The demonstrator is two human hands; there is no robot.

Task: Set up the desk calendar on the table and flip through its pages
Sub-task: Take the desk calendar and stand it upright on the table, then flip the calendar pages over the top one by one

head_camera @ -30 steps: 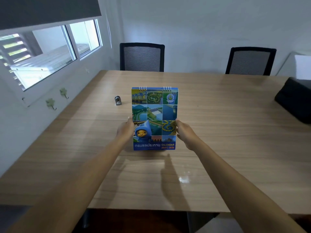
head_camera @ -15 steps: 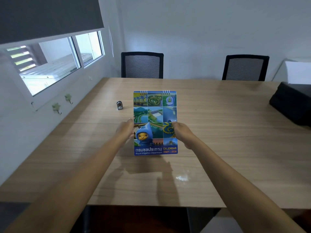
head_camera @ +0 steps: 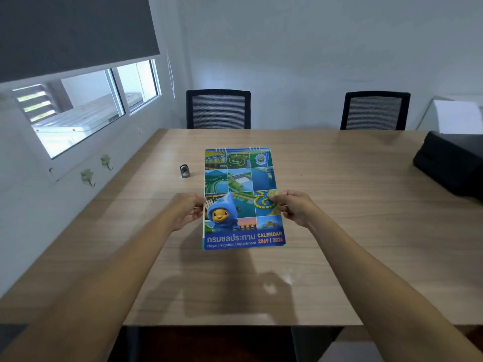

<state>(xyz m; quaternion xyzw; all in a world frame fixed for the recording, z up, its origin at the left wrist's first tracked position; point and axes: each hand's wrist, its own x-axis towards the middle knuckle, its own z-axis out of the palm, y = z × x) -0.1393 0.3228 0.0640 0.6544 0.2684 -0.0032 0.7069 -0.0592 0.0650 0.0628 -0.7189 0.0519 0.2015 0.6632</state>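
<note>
A spiral-bound desk calendar [head_camera: 241, 178] with a blue cover, photo tiles and a blue cartoon mascot is held upright above the wooden table [head_camera: 339, 231], its cover facing me and the wire binding at the top. My left hand [head_camera: 186, 210] grips its left edge at mid height. My right hand [head_camera: 294, 206] pinches its right edge, thumb on the cover. The calendar's bottom edge is off the table, and its shadow falls on the wood nearer me. Its back and stand are hidden.
A small grey metal object [head_camera: 184, 170] sits on the table left of the calendar. A black bag [head_camera: 452, 165] lies at the right edge. Two black mesh chairs [head_camera: 218, 108] [head_camera: 375, 111] stand at the far side. A wall with a window runs along the left.
The calendar has been lifted off the table and drawn toward me. Both hands kept their grip on its side edges.
</note>
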